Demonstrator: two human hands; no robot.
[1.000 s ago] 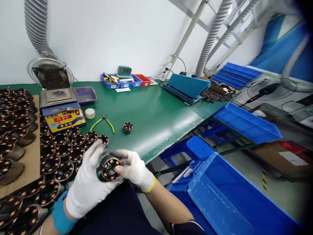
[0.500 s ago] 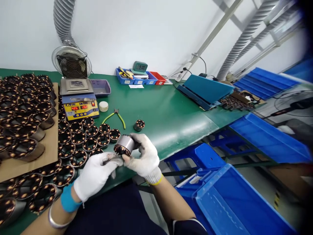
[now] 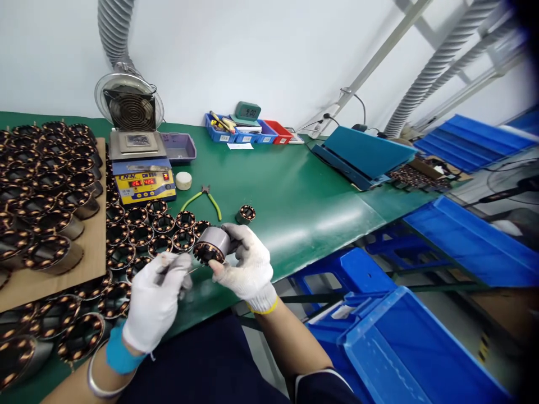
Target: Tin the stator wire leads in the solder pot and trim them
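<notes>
My right hand (image 3: 249, 266), in a white glove, grips a motor stator (image 3: 214, 241) by its side. The stator is tilted, with its ring of copper windings facing down and toward my left hand (image 3: 156, 297). That hand, also gloved, is closed in a pinch just left of the stator and apart from it. A thin light sliver shows by its fingertips, too small to name. Behind my hands, a smaller stator (image 3: 245, 214) stands alone on the green table (image 3: 290, 185). Green-handled pliers (image 3: 204, 196) lie with handles spread, beside several upright stators (image 3: 141, 233).
A solder pot (image 3: 143, 179) with a lit display stands at the back left, before a fan (image 3: 130, 109). Left of it, a board (image 3: 101, 213) carries rows of stators. Small parts bins (image 3: 248, 134) line the wall. Blue crates (image 3: 379, 342) sit below the table's right edge.
My left hand has drawn back left and down from the stator, where its fingers were at the windings. The right hand still holds the stator. The view has shifted slightly.
</notes>
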